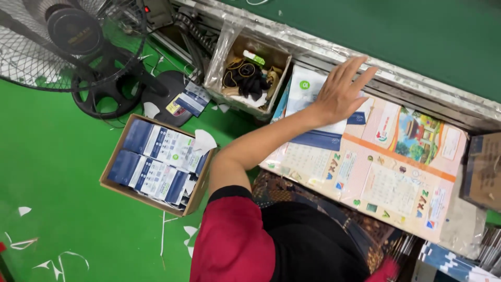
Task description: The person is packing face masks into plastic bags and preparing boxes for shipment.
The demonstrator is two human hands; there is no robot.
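Observation:
My left hand (339,94) lies flat, fingers spread, on a white and blue flat packet (313,112). The packet rests at the far left end of a work surface covered with a colourful printed calendar sheet (386,177). My left arm reaches out from a red sleeve (229,235). The hand presses on the packet without closing round it. My right hand is out of view.
A cardboard box (112,167) of blue and white packets stands on the green floor to the left. Behind it is a standing fan (73,47). A plastic-lined box (250,73) of black items sits beside a metal rail and green belt (417,31). A brown carton (485,167) is at right.

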